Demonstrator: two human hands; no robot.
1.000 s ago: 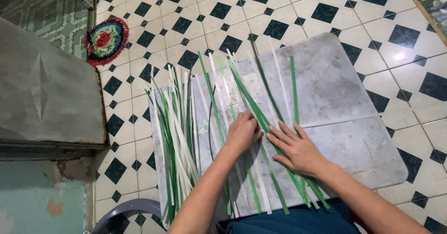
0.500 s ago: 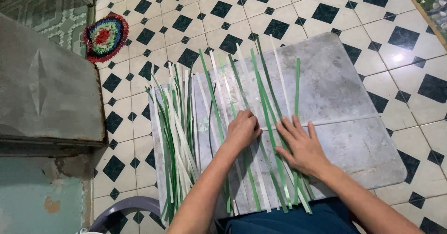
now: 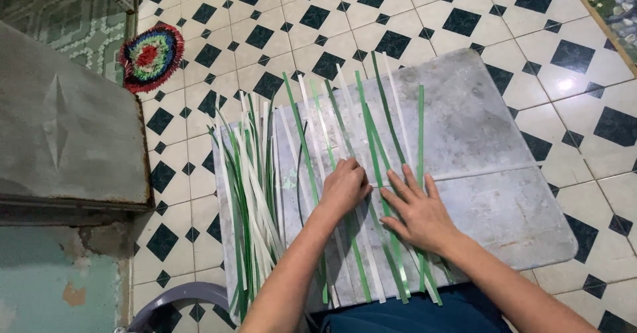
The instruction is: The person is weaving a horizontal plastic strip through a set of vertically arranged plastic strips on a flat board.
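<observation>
Head view: I am kneeling at the near edge of a grey stone slab (image 3: 491, 140) lying on the black-and-white tiled floor (image 3: 398, 21), and I am working on a row of green and white strips (image 3: 371, 127) fanned out lengthwise across the slab's middle. My left hand (image 3: 344, 188) is curling down onto the strips near the slab's centre, fingertips bunched as if pinching one of them; I cannot tell whether a strip is actually caught between the fingers or only pressed flat. My right hand (image 3: 418, 210) is lying just beside it, fingers spread wide and flat, holding nothing, only pinning several strips against the stone. A single white cross strip (image 3: 484, 172) is running sideways from under my hands toward the slab's right edge. A loose bundle of spare strips (image 3: 249, 194) is lying along the left edge, well apart from my hands.

I judge that I am weaving the cross strip over and under the lengthwise ones, early in the mat. The next move calls for lifting alternate strips without letting the pinned ones slide.

Off the slab, a round multicoloured mat (image 3: 151, 56) is lying on the tiles at the far left, beside a grey concrete block (image 3: 66, 127).
</observation>
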